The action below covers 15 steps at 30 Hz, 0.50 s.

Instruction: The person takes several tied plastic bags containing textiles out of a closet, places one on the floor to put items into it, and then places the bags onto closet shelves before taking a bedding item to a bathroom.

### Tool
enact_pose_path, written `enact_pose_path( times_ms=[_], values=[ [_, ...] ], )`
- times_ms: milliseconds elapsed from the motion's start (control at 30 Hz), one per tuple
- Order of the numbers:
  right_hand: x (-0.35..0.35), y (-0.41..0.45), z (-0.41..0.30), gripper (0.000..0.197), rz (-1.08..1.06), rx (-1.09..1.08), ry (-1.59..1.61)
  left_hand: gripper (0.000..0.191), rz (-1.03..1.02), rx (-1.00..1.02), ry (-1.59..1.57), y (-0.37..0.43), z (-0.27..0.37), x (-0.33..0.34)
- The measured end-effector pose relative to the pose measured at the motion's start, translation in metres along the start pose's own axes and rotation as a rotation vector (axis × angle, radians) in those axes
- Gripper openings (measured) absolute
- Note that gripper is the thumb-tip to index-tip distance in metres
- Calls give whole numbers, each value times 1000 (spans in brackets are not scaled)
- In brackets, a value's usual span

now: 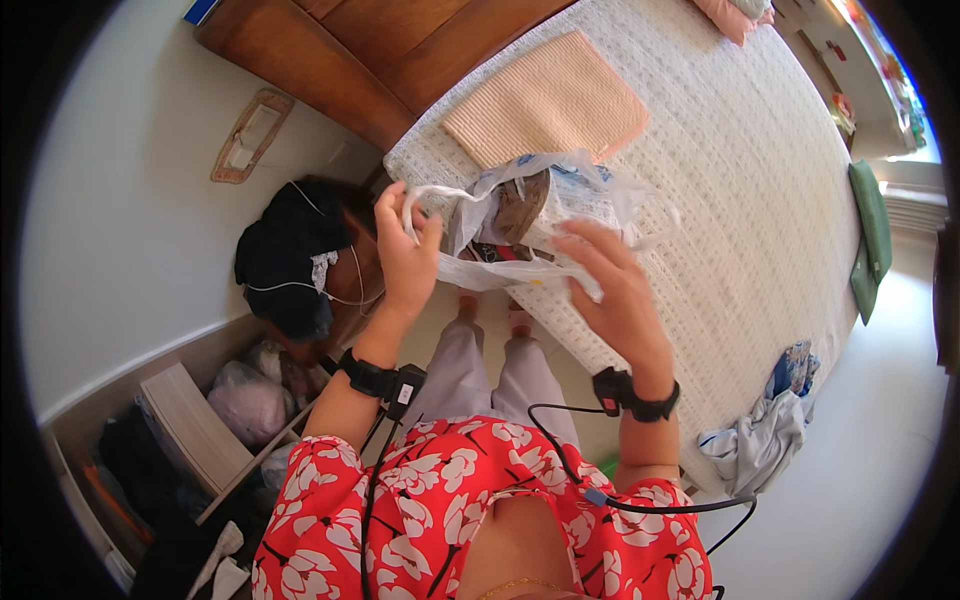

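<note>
A thin white plastic bag (495, 276) with blue print lies spread at the near edge of the bed, its mouth gaping. Inside shows a brown item (523, 206) that I cannot identify, and below it a dark packet (499, 253) with red and white marks. One handle loop of the bag runs through my left hand (409, 255), between thumb and fingers. My right hand (619, 300), slightly blurred, hovers at the bag's right side with fingers apart; whether it touches the plastic, I cannot tell.
A peach ribbed mat (551, 101) lies beyond the bag on the bed's patterned cover (720, 187). Dark clothing (292, 247) and a white cable are heaped at left. Nearer stands an open-topped cabinet (196, 420) with bagged items. Grey clothing (761, 442) hangs at the bed's right edge.
</note>
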State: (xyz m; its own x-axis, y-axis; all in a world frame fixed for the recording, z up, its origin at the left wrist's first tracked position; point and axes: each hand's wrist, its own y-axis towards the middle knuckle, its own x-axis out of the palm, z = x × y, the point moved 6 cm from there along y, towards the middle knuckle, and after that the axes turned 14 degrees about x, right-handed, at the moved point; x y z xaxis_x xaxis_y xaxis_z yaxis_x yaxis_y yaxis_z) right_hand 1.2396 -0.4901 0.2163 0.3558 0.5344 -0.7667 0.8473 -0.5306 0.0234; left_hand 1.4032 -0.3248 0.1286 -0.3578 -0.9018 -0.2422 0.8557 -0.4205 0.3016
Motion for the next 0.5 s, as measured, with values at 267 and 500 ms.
enact_pose_path(
  times_ms=[267, 500],
  values=[
    [222, -5, 122, 31, -527, 281, -61, 27, -1205, 857, 310, -9, 1, 106],
    [232, -9, 118, 41, -563, 356, -2, 36, -1154, 280, 1049, 43, -124, 73]
  ],
)
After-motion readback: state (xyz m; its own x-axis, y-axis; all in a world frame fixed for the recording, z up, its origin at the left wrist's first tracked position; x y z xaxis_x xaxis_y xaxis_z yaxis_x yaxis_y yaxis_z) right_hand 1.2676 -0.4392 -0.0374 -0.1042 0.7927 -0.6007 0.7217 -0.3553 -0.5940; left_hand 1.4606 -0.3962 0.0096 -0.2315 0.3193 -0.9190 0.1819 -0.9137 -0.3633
